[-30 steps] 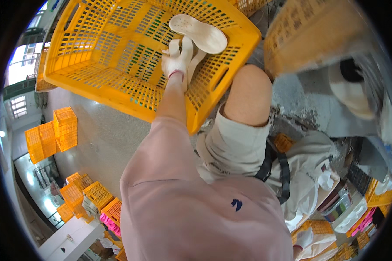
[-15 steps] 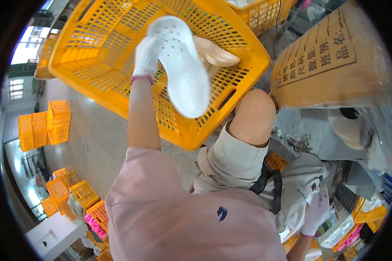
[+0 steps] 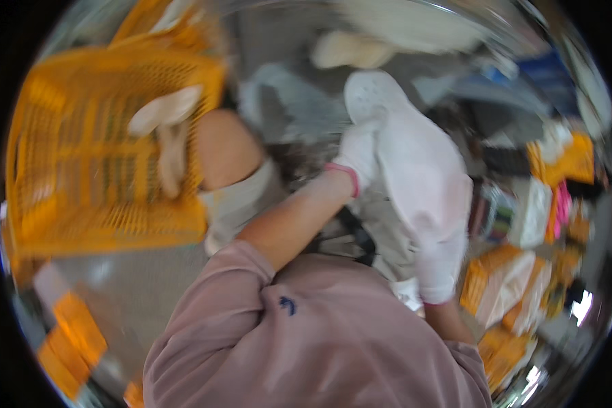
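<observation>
A white clog-like shoe (image 3: 418, 153) with a toe full of small holes lies slanted over my lap, blurred by motion. My left hand (image 3: 360, 153), in a white glove with a pink cuff, grips its side near the toe. At the heel end is my right hand (image 3: 444, 262), also white-gloved. Its fingers blend into the white of the shoe, so I cannot tell how they are closed. Beneath the shoe is a grey bag (image 3: 391, 224) with dark straps. Several pale beige shoe-shaped pieces (image 3: 166, 112) lie in the yellow plastic basket (image 3: 109, 241) to the left.
My bare knee (image 3: 228, 149) is against the basket's right side. More yellow crates (image 3: 75, 333) stand on the floor at lower left. On the right are yellow baskets (image 3: 500, 272) with pale and pink items. Pale shoe-shaped pieces (image 3: 350, 51) lie at the top.
The view has swung right, so the basket sits farther left. My left hand has carried the white shoe from over the basket to my right hand above the bag.
</observation>
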The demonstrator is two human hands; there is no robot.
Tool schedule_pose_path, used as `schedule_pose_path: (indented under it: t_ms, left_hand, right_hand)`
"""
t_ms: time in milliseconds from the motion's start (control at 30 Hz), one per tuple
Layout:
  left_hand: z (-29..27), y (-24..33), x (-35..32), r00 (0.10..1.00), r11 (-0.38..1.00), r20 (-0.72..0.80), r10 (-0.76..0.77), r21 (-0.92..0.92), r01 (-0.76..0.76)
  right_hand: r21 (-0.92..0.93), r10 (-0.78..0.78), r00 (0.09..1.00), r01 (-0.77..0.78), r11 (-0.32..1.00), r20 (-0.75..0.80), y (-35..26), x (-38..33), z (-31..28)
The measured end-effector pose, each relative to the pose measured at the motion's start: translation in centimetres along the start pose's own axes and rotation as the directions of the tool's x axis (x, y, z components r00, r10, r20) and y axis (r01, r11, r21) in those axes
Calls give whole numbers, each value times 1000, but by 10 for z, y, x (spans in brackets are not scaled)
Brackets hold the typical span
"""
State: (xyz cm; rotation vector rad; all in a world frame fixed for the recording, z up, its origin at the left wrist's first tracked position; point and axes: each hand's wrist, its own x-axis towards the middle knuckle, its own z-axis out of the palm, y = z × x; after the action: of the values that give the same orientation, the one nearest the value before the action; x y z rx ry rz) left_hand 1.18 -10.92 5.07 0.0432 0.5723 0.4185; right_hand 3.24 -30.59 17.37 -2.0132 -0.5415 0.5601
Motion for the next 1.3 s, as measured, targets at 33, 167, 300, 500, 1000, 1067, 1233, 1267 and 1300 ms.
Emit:
schedule_pose_path:
  t_ms: [33,167,300,500,1000,1067,1233,1267,1300]
  left_hand:
    - [14,-6,12,991,993,86,-99,-58,104]
    - [62,-10,19,978,980,94,187,55,-193]
    - [71,-2,35,965,959,69,253,116,-260]
    - [22,11,123,912,921,310,270,193,-338]
    - [5,82,115,908,491,200,368,787,-373]
    - [-9,99,101,962,468,29,271,869,-158]
    - [-15,115,27,790,-300,-1,614,925,234]
    - [-9,118,13,812,-376,45,582,900,220]
    - [-1,121,2,846,-463,88,526,864,198]
  right_hand:
    - [-69,-41,998,38,997,-48,2,-9,6]
    - [-361,-4,976,-77,929,-219,-7,-18,20]
    - [-231,-322,922,273,934,-212,-22,21,4]
    - [-438,-315,944,244,865,-95,-27,87,0]
    - [-614,-823,551,700,365,139,-21,189,50]
    - [-495,-752,654,682,538,83,-24,201,54]
    - [-426,-676,735,627,652,49,-21,232,67]
    - [-521,-743,655,685,509,135,-19,239,73]
    - [-671,-824,533,684,286,192,-18,247,79]
